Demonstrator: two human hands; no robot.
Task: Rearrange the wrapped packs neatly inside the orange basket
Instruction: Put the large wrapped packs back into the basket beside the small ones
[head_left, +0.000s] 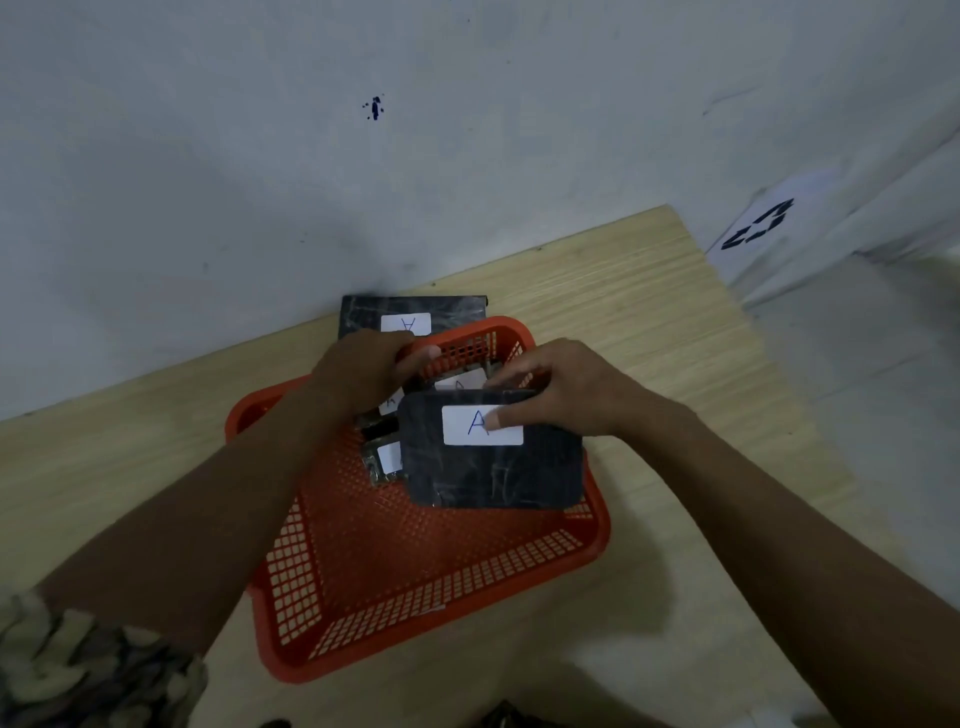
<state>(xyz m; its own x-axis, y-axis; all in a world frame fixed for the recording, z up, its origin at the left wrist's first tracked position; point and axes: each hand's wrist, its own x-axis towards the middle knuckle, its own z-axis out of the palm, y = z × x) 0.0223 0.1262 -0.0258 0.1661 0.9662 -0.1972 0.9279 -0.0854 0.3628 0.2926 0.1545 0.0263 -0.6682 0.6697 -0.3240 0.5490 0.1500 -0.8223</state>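
- Nearest: patterned sleeve (78, 670) at lower left, forearm running up over the near wall of the basket (415, 597).
- Near half of basket floor bare; likely kept free as room to lay packs in a row.
- Basket on a wooden table (649, 322), far rim close to the wall (260, 156).
- Held pack (493, 467): dark wrap, white label (482, 426) marked "A", lifted above the basket's right side, face toward the camera, lower edge overlapping the right rim. Probably raised to clear space or to be re-set flat.
- Right hand (566, 389): closed on the held pack's top edge, thumb pressed on the label, fingers behind. Narrow pinch, grip firm by the look.
- Left hand (363, 374): curled over the far rim, fingertips on the orange edge, seemingly steadying the basket. Whether it also pinches a pack beneath, cannot tell.
- Inside packs (387, 452): a few lying crooked and overlapped in the far half, white labels partly showing; count unclear under the hands.
- Outer pack (410, 314): outside the basket, behind the far rim, against the wall, label upside down from here.
- Judgement: sorting under way, not done; inner packs untidy, one pack out.
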